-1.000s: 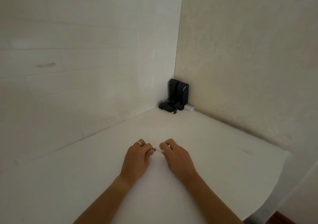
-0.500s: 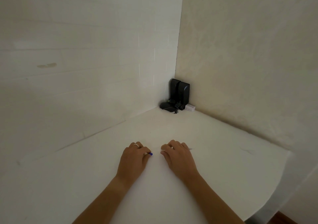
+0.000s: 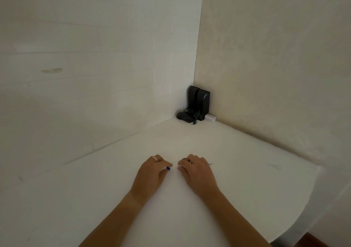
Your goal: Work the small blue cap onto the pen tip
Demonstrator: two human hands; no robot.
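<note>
While both hands rest knuckles-up on the white surface (image 3: pixel 247 180), the left hand (image 3: pixel 152 172) pinches a small blue-tipped object (image 3: pixel 168 168) just beside the right hand (image 3: pixel 197 172), whose curled fingers grip a thin dark-tipped stick (image 3: pixel 184 159).

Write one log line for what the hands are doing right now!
left hand: pinches blue cap | right hand: holds thin pen | both on white table
</note>
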